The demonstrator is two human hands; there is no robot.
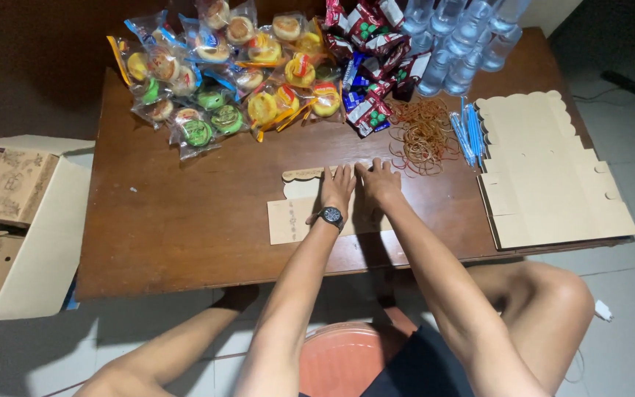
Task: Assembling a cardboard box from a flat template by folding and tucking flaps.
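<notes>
A flat cardboard box blank [292,217] lies near the front edge of the wooden tabletop [185,228]. The left hand [338,185] and right hand [379,181] press down on it side by side, each grip flat with fingers spread, clasping nothing. Beyond lie rubber bands [424,136], wrapped snacks [222,66], water bottles [457,37]; a stack of blanks [553,184] sits right.

I take this for a home turned packing spot: a wooden desk [185,235] on a tiled floor [626,345], heaped with wrapped snacks [222,73], water bottles [457,37], rubber bands [424,136] and flat box blanks [545,176], a big carton [31,228] beside it.
</notes>
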